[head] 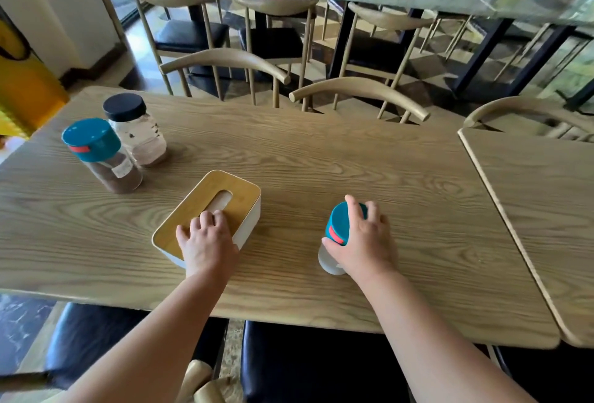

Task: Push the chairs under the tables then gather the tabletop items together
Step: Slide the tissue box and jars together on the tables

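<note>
My left hand [207, 240] grips the near end of a white tissue box [221, 203] with a bamboo lid, near the middle of the wooden table [321, 158]. My right hand [364, 242] is closed over the teal lid of a jar with a white body [337, 225], to the right of the box. At the table's far left stand a teal-lidded jar of brown powder [103, 155] and a black-lidded clear jar [135, 129], side by side. Two chairs [225, 61] [360, 90] are tucked in at the far edge.
A second wooden table [540, 209] adjoins on the right, with a chair [527, 110] behind it. Black chair seats [315, 361] sit under the near edge. Further tables with chairs and clutter fill the background. A yellow object [22, 87] stands at far left.
</note>
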